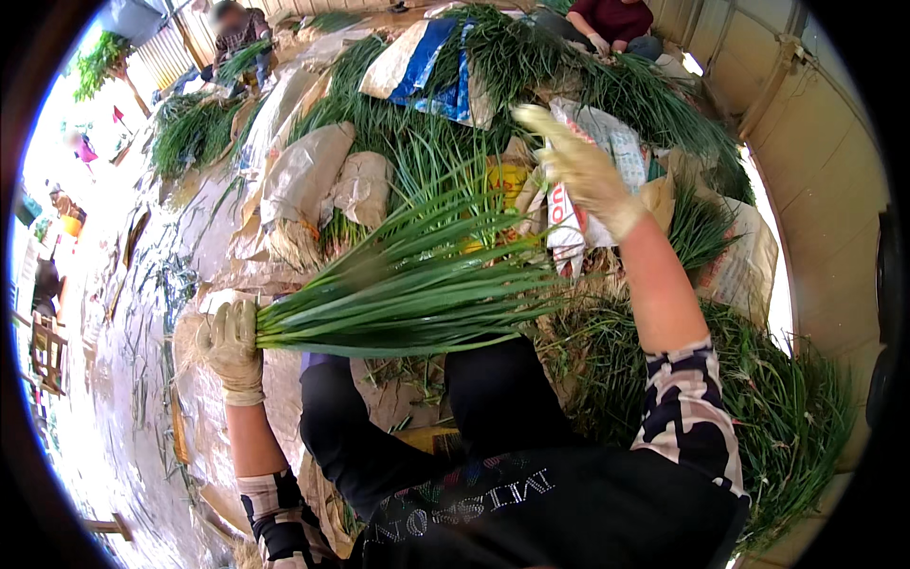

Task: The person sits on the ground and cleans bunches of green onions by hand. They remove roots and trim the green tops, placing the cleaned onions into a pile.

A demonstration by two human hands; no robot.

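Note:
My left hand (231, 348), in a pale work glove, grips a bunch of green onions (398, 299) near its root end. The leaves fan out to the right across my knees, and pale roots stick out to the left of the glove. My right hand (586, 167), gloved too and blurred, is raised beyond the leaf tips with nothing seen in it. Its fingers look stretched out, pointing up and left. Below it lies a white printed woven sack (565, 220).
Heaped green onions (526, 50) lie ahead, partly under a blue and white sack (423, 67). Loose leaves (768, 419) pile up at my right beside a wall (817, 185). Two people (238, 43) (618, 25) sit at the back. Wet floor (121, 398) stretches along the left.

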